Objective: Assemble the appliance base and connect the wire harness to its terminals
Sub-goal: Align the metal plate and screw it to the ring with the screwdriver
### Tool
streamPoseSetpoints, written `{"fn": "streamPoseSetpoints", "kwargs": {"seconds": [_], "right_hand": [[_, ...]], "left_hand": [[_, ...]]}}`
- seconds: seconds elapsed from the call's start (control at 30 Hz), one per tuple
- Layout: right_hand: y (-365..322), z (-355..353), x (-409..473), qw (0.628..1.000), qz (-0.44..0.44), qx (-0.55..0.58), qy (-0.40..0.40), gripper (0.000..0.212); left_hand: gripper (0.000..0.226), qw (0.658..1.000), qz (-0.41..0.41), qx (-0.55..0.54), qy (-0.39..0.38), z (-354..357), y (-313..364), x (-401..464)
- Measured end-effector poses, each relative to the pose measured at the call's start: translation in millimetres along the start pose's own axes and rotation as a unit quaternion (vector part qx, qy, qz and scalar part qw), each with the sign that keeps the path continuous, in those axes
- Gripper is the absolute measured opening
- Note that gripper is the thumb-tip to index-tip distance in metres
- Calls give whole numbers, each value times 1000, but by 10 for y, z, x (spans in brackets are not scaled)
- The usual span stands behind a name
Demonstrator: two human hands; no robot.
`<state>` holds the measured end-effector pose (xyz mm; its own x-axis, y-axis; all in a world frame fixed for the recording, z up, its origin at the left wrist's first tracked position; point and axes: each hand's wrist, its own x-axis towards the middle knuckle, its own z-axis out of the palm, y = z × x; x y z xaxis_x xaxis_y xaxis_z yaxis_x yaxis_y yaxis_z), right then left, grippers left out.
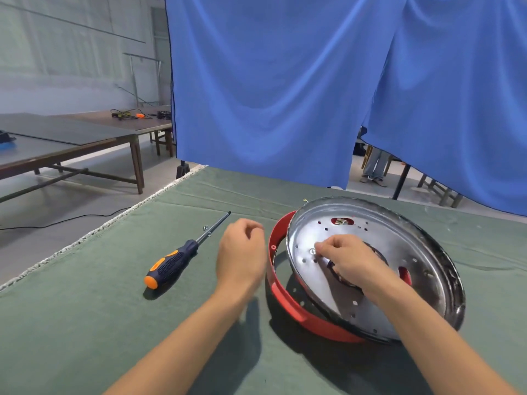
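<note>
A small silver screw (312, 251) is pinched at the fingertips of the right hand (346, 259), set against the round perforated silver metal plate (368, 260) under that hand; the plate is seated tilted in a red plastic ring base (281, 292); the left hand (242, 253) is held just left of the base, fingers loosely curled, nothing gripped; an orange-and-black-handled screwdriver (178, 258) is laid left of it on green felt tabletop (85, 323), loose screws (206, 229) beside its shaft.
</note>
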<state>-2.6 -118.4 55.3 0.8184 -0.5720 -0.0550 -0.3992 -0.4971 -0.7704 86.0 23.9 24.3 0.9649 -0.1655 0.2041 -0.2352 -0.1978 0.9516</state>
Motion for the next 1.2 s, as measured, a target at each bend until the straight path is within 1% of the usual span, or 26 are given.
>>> {"fn": "streamPoseSetpoints", "kwargs": {"seconds": [0.03, 0.07, 0.13, 0.17, 0.23, 0.33, 0.43, 0.53, 0.67, 0.73, 0.83, 0.87, 0.93, 1.0, 1.07, 1.1, 1.2], "right_hand": [[12, 14, -12, 1000, -4, -3, -7, 31], [18, 24, -20, 1000, -8, 0, -10, 30], [18, 29, -30, 1000, -21, 10, -3, 29], [16, 29, -36, 1000, -28, 12, 1, 28], [8, 31, -59, 999, -37, 4, 1, 27], [4, 38, -93, 998, -57, -7, -5, 26], [-20, 31, -109, 997, -75, 29, -10, 24], [-91, 13, -127, 994, -98, 55, 1, 24], [-167, 14, -167, 986, -145, 68, 37, 21], [-145, 52, -188, 985, -149, 61, 55, 20], [-118, 121, -202, 984, -160, 42, 71, 20], [-117, 138, -202, 983, -162, 40, 74, 20], [-116, 158, -204, 982, -162, 44, 84, 19], [-110, 157, -204, 982, -156, 51, 91, 20], [-91, 143, -208, 984, -148, 49, 88, 20], [-80, 135, -212, 985, -144, 46, 86, 19], [-53, 100, -216, 986, -135, 30, 90, 19]], "left_hand": [[14, 999, -39, 13, -18, -25, -63, 69], [13, 995, -87, 12, -55, -31, -105, 106], [19, 977, -162, -28, -132, -20, -116, 104], [21, 967, -188, -68, -158, -16, -89, 83], [22, 940, -223, -166, -198, -21, 8, 3], [25, 906, -246, -253, -235, 16, 76, -113], [41, 893, -209, -310, -250, 48, 145, -160], [37, 884, -144, -349, -276, 46, 184, -185], [51, 881, -78, -375, -279, 40, 155, -214], [59, 884, -52, -369, -282, 21, 134, -215], [58, 896, -21, -341, -285, 2, 152, -259], [59, 901, -14, -334, -277, 11, 151, -277], [61, 913, 30, -321, -248, 47, 119, -292], [74, 923, 72, -299, -230, 81, 89, -301], [93, 929, 91, -286, -217, 113, 73, -305], [97, 931, 101, -281, -209, 124, 65, -303], [94, 940, 120, -257, -192, 140, 62, -316]]}}
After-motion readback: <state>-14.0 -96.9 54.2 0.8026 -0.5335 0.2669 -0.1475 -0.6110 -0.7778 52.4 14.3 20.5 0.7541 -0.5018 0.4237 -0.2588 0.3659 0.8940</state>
